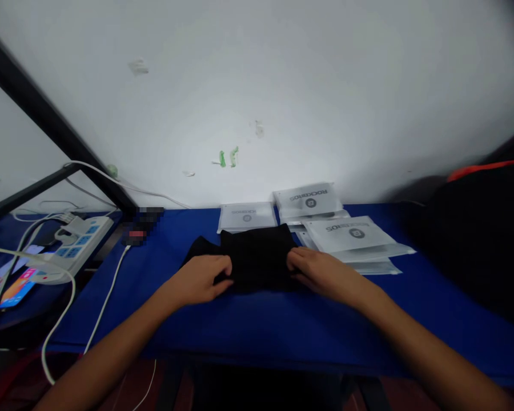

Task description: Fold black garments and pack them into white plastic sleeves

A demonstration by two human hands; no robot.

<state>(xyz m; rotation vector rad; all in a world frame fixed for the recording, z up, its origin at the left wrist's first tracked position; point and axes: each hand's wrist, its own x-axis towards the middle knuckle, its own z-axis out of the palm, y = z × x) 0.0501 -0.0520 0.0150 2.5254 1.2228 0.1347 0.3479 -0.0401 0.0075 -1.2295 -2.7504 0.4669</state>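
On the head view, I've got the black cloth [259,257] between both hands on the blue table [278,331], long axis running left to right, neither hand nearer! Left hand [205,277] curls at one end, right hand [317,274] at the other; clamped or not, I can't tell. Beyond, pale pouches [338,242] read ROCKBROS.

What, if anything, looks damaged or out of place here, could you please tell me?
The wall is blemished: green marks and pale patches interrupt its otherwise plain surface. The printed pouches on the blue tabletop lie askew, some overlapping.
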